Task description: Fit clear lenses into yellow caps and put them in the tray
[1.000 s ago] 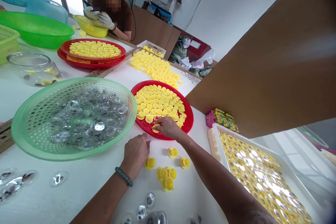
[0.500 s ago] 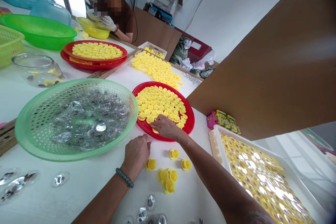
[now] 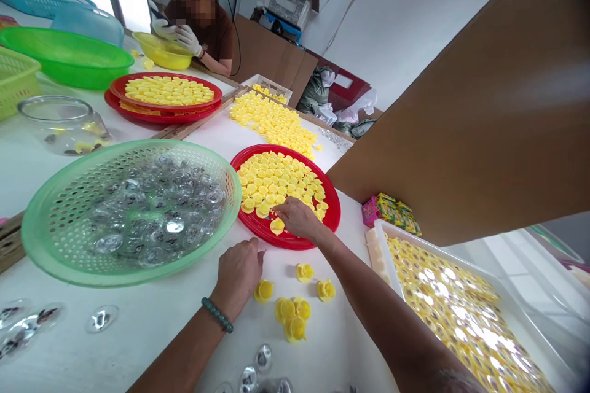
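Note:
Over the front part of a red plate (image 3: 260, 232), my right hand (image 3: 297, 218) reaches into small yellow cup-shaped plastic pieces (image 3: 281, 175). Its fingers are drawn together; anything between them is hidden. One yellow piece (image 3: 277, 226) lies just under the fingertips. My left hand (image 3: 238, 270) is closed above the white table (image 3: 152, 325), near the green colander's rim, its fingers curled out of sight. Several yellow pieces (image 3: 294, 316) sit on the table between my forearms. Beside my left hand, the green colander (image 3: 55, 252) holds clear, shiny plastic domes (image 3: 161, 209).
A white tray (image 3: 385, 258) of shiny yellow pieces stands at the right, below a large cardboard panel (image 3: 470, 116). Stacked red plates (image 3: 113, 98), a clear bowl (image 3: 58, 129) and a green basin (image 3: 69, 61) are at the left. A gloved co-worker (image 3: 225, 43) sits across the table.
My right hand has shifted slightly right and up over the red plate, and a yellow piece now shows more fully beside its fingertips. My left hand stays almost still.

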Tool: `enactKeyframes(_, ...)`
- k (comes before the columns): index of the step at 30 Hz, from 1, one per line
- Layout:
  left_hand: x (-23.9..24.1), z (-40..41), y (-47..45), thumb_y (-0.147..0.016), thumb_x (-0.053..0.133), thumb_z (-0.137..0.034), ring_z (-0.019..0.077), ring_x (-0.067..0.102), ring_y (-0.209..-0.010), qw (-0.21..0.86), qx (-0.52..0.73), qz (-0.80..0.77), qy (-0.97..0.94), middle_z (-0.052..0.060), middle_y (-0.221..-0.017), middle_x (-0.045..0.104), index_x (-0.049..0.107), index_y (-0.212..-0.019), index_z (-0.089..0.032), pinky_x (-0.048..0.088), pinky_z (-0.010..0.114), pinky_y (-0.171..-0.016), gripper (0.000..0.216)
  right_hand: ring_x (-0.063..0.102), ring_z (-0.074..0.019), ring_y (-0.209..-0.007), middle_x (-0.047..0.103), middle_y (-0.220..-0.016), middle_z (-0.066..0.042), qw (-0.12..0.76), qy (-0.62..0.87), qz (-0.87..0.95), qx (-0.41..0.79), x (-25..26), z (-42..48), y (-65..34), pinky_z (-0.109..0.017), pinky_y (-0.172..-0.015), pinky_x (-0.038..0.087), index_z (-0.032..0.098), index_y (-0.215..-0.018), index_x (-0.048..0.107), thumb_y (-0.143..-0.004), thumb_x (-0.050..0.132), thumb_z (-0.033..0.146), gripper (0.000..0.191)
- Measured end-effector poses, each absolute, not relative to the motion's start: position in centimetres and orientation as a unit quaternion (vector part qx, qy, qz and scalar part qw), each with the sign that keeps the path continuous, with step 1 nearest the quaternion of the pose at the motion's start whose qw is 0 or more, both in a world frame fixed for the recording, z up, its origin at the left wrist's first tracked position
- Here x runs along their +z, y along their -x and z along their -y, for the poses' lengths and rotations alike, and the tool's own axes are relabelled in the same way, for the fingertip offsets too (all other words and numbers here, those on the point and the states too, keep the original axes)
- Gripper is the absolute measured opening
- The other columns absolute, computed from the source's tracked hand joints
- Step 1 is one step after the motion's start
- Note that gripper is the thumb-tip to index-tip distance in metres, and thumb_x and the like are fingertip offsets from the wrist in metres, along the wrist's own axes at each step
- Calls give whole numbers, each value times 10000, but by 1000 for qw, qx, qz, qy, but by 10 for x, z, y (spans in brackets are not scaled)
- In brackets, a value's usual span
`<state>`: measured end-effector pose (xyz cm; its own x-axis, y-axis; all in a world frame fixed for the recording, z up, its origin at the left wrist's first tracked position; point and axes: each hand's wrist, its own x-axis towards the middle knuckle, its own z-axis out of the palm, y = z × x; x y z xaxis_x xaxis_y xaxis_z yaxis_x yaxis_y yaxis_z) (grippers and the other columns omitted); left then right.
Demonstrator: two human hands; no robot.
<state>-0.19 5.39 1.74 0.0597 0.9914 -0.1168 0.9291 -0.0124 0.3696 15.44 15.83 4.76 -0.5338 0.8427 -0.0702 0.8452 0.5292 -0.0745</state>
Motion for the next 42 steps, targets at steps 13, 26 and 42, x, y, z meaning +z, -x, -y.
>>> enactKeyframes(13,17,-56,2,-865,538,-254,245,608,-717,185,80,-686,-699,68,-770,635,592,-919,-172,412,312,-562,112,542,-148,-865,575,-927,-49,49,-472,-878,-69,36,-174,-153,-196,-656,379,260,-1175,603,-737,454,-8,535)
enactKeyframes(26,16,-55,2,-867,522,-236,255,608,-717,179,85,-681,-705,60,-767,637,584,-899,-177,414,317,-565,92,547,-161,-997,612,-1044,-65,30,-400,-913,-76,39,-171,-166,-213,-757,433,185,-1117,628,-726,433,-61,502)
enactKeyframes(42,16,-54,3,-869,507,-247,244,605,-713,171,89,-671,-716,52,-751,629,578,-883,-180,400,304,-555,98,582,-193,-888,590,-1082,-131,106,-442,-890,-20,32,-139,-182,-249,-694,441,122,-1162,550,-779,432,-1,419)
